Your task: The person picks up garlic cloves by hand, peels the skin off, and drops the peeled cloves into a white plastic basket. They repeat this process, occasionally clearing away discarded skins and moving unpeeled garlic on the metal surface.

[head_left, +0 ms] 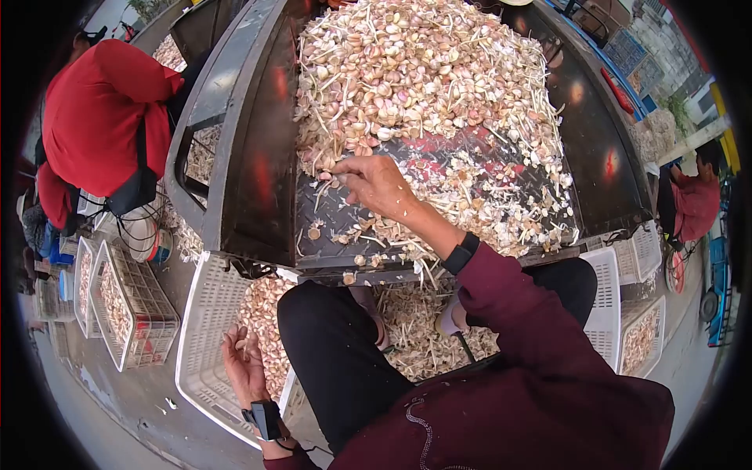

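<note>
A large heap of garlic cloves point(423, 70) with loose skins and stalks lies on the dark metal cart bed point(313, 227). My right hand point(372, 184) reaches over the bed at the heap's lower left edge, thumb and fingers drawn together; whatever lies between the fingertips is too small to make out. Down at the left, my left hand point(245, 364) is over a white plastic basket point(200, 329) that holds peeled-apart cloves point(266, 313). Its fingers are curled around what looks like a few cloves, partly hidden.
The cart's metal side walls point(258, 149) rise left and right of the heap. More crates of cloves point(117, 305) stand on the ground at the left, another point(641, 337) at the right. A person in red point(102, 117) is at the left, another person point(693, 196) at the far right.
</note>
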The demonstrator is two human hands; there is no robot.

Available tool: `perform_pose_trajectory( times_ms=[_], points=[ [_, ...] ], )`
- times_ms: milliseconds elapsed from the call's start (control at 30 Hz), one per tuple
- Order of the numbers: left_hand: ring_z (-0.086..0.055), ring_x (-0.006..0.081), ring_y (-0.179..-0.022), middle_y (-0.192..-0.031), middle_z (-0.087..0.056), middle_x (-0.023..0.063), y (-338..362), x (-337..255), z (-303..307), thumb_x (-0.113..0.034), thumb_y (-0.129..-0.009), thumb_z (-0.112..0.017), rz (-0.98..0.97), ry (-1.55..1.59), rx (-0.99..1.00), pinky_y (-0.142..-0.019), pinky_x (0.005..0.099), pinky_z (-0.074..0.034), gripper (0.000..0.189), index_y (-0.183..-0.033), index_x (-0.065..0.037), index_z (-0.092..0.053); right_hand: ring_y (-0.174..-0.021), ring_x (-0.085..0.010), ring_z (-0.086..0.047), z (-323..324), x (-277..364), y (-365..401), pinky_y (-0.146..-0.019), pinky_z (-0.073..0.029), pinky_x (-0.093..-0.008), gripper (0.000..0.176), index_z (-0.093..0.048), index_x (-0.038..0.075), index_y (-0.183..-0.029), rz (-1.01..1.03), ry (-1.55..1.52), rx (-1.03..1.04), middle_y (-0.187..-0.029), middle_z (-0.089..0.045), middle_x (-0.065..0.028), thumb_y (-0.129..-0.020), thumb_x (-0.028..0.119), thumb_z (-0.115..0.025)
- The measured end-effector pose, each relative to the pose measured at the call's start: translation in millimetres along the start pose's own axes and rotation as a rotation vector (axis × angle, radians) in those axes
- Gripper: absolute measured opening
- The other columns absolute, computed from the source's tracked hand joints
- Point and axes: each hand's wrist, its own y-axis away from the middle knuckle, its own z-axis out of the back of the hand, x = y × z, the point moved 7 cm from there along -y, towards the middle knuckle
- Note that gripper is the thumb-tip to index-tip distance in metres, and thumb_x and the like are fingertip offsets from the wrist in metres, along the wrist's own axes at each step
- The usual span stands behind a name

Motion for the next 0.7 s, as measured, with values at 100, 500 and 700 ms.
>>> perform_pose_trajectory(
  times_ms=[100,500,700],
  points=[
    [-0.053,0.04,-0.111,-0.125,-0.044,0.0133,-33,11,100,-0.028,-0.09,-0.064,0.018,-0.035,-0.275,-0.088,0.0379,-0.053,0.046,-0.124,-0.001,-0.045,-0.065,-0.0305,-0.068,-22,-20,-34,-0.055,-0.051,-0.0416,0.021,-0.07,0.004,-0.1,0.263,0.395,-0.055,-0.075,-0.067,-0.0183,-0.083,0.004,-0.056],
    [-0.059,0.0099,-0.065,-0.088,-0.066,0.009,37,-18,-70,-0.016,-0.094,-0.056,-0.162,-0.428,0.177,-0.052,0.018,-0.042,0.02,-0.105,0.001,-0.061,-0.069,-0.0385,-0.064,-40,-51,-33,-0.059,-0.05,-0.0444,0.005,-0.063,-0.001,-0.075,0.263,0.723,0.168,-0.071,-0.063,-0.0214,-0.077,0.002,-0.059],
    [-0.058,0.0072,-0.063,-0.086,-0.066,0.0062,79,1,-220,-0.011,-0.092,-0.056,-0.235,-0.794,0.517,-0.05,0.017,-0.04,0.024,-0.111,0.003,-0.061,-0.065,-0.0209,-0.069,12,1,24,-0.056,-0.054,-0.0302,0.011,-0.065,-0.005,-0.09,-0.224,-0.333,0.182,-0.071,-0.066,-0.0149,-0.083,0.004,-0.063]
  ],
)
